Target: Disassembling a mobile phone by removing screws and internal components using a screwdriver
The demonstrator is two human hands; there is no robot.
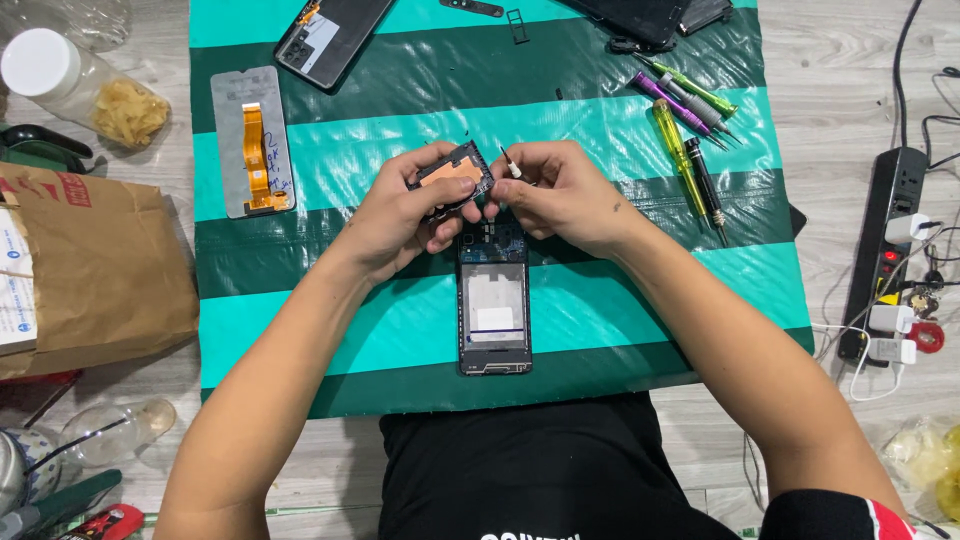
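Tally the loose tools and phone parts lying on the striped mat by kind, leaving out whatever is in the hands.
Screwdrivers: 4
Opened phone frames: 1
Screen panels with orange flex cable: 1
Phone back covers: 1
Dark devices at the top edge: 1, possibly 2, partly cut off
Small black strips or trays: 2
Total: 10
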